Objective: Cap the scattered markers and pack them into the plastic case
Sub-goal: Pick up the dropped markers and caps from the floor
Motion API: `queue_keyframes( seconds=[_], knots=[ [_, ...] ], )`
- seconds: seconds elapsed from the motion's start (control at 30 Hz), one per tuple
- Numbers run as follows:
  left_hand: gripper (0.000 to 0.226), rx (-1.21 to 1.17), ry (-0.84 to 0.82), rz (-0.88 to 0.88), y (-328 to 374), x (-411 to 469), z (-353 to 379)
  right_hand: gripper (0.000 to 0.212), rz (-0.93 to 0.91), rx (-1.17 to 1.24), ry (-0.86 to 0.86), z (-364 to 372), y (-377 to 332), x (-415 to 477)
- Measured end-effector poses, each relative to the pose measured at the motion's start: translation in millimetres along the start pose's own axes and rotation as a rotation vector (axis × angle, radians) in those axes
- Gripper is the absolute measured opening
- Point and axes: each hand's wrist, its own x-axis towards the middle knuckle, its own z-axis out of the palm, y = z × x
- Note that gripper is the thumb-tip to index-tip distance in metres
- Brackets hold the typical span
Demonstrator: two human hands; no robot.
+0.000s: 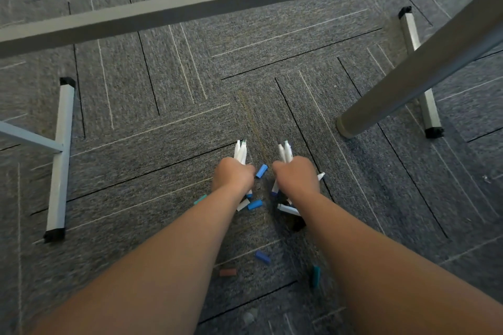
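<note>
1. The left hand is clenched round a bundle of white markers, and the right hand is clenched round a second bundle. Both bundles are held just above the carpet with bare tips pointing away from the person.
2. The step is judged to be gathering. It would be done well if the barrels were gripped firmly so that none slips out, and if the uncapped tips were kept off the palms and the carpet. Caps are best matched by colour before they are pressed on.
3. Two tips are counted above the left fist and two above the right. How many markers each fist holds in all cannot be told.
4. One loose marker is seen lying on the carpet under the right wrist.
5. Six loose caps are counted on the carpet:
   - a blue cap between the fists
   - a second blue cap just beside the left wrist
   - a darker blue cap between the forearms
   - a teal cap near the right forearm
   - a second teal cap at the left forearm
   - a reddish-brown cap
6. The plastic case is not seen anywhere in view.
</note>
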Motion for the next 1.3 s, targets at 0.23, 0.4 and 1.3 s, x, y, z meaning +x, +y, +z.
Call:
queue_keyframes(
  seconds=[0.23,0.4,1.3],
  knots=[
    [0.030,0.039,-0.017,0.139,11.4,-18.0,-13.7,0.016,0.110,0.136,0.139,-31.2,33.9,-20.4],
    [0.027,0.143,-0.125,0.262,23.8,-42.8,-0.1,0.017,0.267,0.181,0.176,-35.3,60.7,-37.4],
    [0.011,0.618,-0.020,0.553,18.9,-71.6,72.4,0.026,0.527,0.431,0.168,-4.7,76.6,-42.3]
  ],
)
